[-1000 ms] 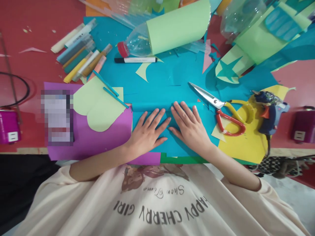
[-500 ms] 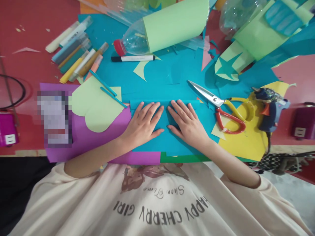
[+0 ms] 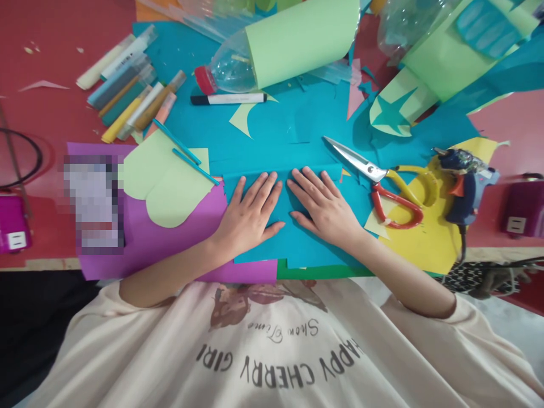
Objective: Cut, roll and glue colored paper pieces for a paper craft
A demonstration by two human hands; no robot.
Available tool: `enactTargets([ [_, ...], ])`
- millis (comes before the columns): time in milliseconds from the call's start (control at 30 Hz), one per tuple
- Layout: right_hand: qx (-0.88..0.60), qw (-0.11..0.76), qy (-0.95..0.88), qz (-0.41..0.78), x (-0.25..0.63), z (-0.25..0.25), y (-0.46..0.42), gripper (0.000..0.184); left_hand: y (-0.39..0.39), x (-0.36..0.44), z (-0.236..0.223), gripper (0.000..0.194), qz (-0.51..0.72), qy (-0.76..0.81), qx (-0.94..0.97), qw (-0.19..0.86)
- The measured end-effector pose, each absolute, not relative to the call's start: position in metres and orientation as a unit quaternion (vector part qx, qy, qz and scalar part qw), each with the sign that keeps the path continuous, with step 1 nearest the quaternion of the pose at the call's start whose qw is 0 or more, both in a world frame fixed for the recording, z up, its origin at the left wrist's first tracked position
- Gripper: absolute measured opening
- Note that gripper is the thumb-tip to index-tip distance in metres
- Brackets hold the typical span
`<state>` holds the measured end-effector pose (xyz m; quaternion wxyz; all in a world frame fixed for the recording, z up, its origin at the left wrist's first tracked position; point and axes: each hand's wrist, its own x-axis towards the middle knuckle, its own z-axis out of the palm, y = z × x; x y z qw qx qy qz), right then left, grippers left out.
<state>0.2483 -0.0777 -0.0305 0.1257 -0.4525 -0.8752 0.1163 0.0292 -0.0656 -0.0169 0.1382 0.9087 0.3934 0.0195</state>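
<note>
Monitoring through the head view, I record at the near side a pale printed shirt [image 3: 361, 317], then a green paper edge [image 3: 323, 272]. Beyond it lies the blue sheet [image 3: 289, 243], directly in front of the torso. The left hand [image 3: 244, 218] and the right hand [image 3: 327, 212] are both palm down upon it, fingers extended and spread, neither one gripping anything. The hands are apart, thumbs pointing toward each other. At the sheet's far side, a raised band [image 3: 284, 170] runs crosswise beside the fingertips; I judge it to be a turned-over fold, with the flat fingers bearing on the paper near it. To the right, the opened scissors [image 3: 372, 171] lie near the band, with the glue gun [image 3: 467, 198] beyond their handles. To the left, a light-green cutout [image 3: 165, 187] overlaps purple paper [image 3: 140, 243]. Farther out, a black-capped marker [image 3: 229, 98] lies beside a paper-wrapped bottle [image 3: 297, 45].
</note>
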Motion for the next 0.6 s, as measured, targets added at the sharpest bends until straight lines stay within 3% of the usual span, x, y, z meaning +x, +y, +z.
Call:
enactTargets([
  [600, -0.479, 0.105, -0.866, 0.103, 0.2415, -0.0296, -0.0827, 0.057, -0.0617, 0.0243, -0.0182, 0.067, 0.023, 0.369, 0.922, 0.118],
])
